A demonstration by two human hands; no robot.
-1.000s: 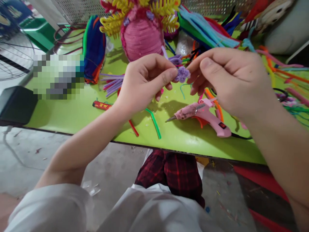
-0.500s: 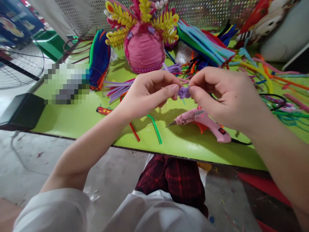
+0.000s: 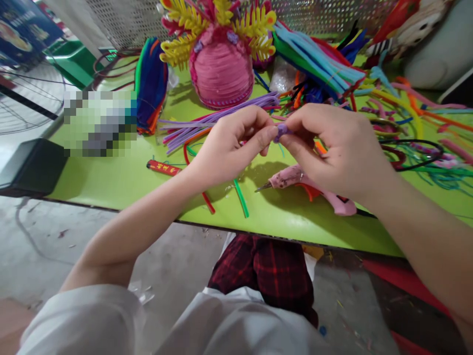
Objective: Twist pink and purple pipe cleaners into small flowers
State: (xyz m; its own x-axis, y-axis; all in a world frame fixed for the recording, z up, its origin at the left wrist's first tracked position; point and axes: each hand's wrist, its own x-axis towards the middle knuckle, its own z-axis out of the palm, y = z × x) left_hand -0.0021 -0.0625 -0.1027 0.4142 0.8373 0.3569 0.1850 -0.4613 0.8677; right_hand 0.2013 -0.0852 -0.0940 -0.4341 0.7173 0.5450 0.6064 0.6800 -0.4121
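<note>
Between my two hands is a small purple pipe-cleaner flower [image 3: 283, 132], partly hidden by the fingertips. My left hand [image 3: 238, 140] pinches it from the left with thumb and forefinger. From the other side my right hand [image 3: 328, 143] grips it the same way. Below the right hand a pink glue gun [image 3: 288, 177] lies on the green table [image 3: 121, 182], its metal nozzle pointing left. Loose purple pipe cleaners [image 3: 221, 116] lie behind the left hand. A green pipe cleaner [image 3: 241, 198] and a red one [image 3: 209, 202] rest in front of it.
A pink, pipe-cleaner-covered headpiece [image 3: 223, 71] with yellow leafy sprigs stands at the back. Bundles of coloured pipe cleaners lie at left [image 3: 151, 86] and right [image 3: 321, 59]. A red-handled cutter [image 3: 162, 167] lies near the left forearm. A black box [image 3: 33, 165] sits at the left edge.
Both hands have risen slightly with the purple flower. My right hand has turned a little, and its fingers now cover more of the flower.
</note>
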